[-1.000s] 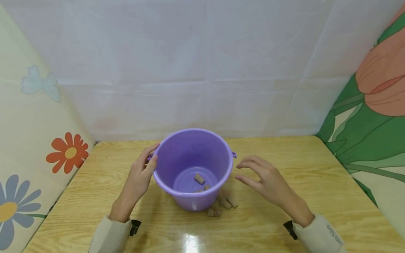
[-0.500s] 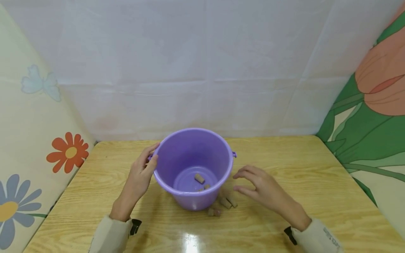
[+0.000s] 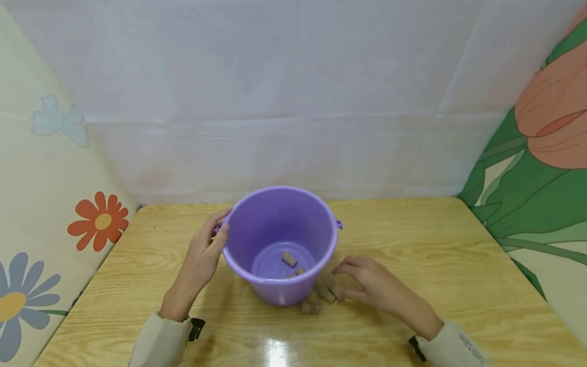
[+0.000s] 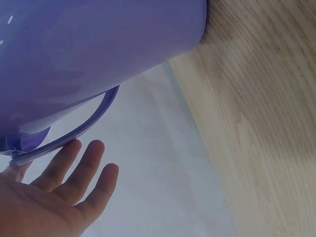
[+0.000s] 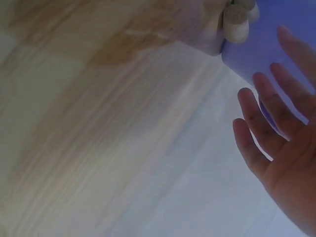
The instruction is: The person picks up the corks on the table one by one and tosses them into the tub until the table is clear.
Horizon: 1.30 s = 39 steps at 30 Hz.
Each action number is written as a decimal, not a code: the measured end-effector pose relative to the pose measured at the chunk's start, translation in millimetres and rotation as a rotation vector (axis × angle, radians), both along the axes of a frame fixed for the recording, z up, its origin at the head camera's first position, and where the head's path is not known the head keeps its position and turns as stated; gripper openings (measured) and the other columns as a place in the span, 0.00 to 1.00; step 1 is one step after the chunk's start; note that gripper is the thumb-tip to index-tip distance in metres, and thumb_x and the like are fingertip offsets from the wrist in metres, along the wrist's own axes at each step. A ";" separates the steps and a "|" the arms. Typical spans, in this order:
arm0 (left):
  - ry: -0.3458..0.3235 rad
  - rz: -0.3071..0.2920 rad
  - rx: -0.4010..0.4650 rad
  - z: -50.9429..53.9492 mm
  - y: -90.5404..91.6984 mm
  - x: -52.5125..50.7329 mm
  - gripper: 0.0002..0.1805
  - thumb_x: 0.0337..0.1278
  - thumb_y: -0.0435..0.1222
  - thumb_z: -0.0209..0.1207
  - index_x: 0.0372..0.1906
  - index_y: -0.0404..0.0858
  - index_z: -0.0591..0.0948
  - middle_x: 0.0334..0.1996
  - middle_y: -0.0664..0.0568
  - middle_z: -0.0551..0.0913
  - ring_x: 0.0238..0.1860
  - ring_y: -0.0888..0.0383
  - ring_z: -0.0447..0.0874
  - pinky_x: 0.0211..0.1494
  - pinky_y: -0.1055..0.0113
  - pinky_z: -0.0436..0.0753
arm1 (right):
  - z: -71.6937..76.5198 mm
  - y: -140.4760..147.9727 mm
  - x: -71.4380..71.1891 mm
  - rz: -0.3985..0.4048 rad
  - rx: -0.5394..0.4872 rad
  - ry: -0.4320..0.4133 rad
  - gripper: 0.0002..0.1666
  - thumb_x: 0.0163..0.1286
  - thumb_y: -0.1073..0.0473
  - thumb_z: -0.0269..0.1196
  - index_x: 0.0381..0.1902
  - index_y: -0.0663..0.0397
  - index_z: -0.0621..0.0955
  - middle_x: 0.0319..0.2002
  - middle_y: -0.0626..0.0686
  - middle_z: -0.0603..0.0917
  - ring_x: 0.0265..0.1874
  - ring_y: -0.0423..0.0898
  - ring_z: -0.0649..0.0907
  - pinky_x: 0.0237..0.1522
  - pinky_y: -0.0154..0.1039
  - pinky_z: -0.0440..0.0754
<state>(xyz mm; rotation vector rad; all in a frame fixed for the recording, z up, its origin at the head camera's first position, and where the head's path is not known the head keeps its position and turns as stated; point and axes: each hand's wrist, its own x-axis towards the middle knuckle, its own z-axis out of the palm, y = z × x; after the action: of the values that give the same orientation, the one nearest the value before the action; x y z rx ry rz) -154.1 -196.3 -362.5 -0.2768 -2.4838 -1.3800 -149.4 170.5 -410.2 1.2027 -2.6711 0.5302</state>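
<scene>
Brown cylinders (image 3: pixel 326 294) inside and beside purple bucket (image 3: pixel 281 219) on bench (image 3: pixel 412 229); rim (image 3: pixel 281 282) held by left hand (image 3: pixel 205 250); right hand (image 3: pixel 375 284) wide, beside outer cylinders.

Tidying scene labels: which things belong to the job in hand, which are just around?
In the job:
- purple bucket, left hand on its rim
- brown cylinders inside it, others outside near the right hand

Just around:
- wooden table
- white backdrop
- flower-patterned side panels

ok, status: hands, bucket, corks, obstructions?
Left hand on bucket rim. Right hand empty, beside outer corks; contact unclear. Inner corks on bucket floor. Bucket may crowd right hand.
</scene>
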 end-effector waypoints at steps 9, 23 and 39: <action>0.004 -0.004 -0.002 0.0 0.0 0.0 0.22 0.77 0.41 0.45 0.71 0.49 0.71 0.54 0.42 0.84 0.48 0.54 0.80 0.47 0.70 0.81 | -5.6 -3.5 1.9 -0.001 0.070 -0.077 0.22 0.55 0.53 0.74 0.48 0.54 0.85 0.43 0.49 0.86 0.42 0.45 0.85 0.48 0.45 0.85; 0.005 0.000 -0.002 0.5 -0.1 0.4 0.22 0.77 0.41 0.45 0.70 0.49 0.71 0.53 0.43 0.84 0.47 0.55 0.80 0.47 0.69 0.81 | -9.6 -2.6 1.4 0.014 0.088 -0.078 0.22 0.53 0.56 0.75 0.47 0.53 0.85 0.41 0.47 0.86 0.39 0.44 0.84 0.44 0.43 0.84; 0.010 -0.001 0.003 -1.1 -0.5 -0.3 0.22 0.77 0.41 0.45 0.70 0.49 0.72 0.53 0.43 0.84 0.46 0.55 0.80 0.47 0.70 0.81 | 8.0 10.3 -4.1 -0.077 0.039 -0.095 0.24 0.56 0.56 0.74 0.51 0.56 0.83 0.46 0.52 0.86 0.46 0.50 0.85 0.49 0.49 0.85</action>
<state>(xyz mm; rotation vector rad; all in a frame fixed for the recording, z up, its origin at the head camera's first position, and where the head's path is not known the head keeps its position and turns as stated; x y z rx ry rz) -154.3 -196.8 -363.6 -0.2838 -2.4737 -1.3798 -153.5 180.8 -402.2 1.1056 -2.8071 0.5389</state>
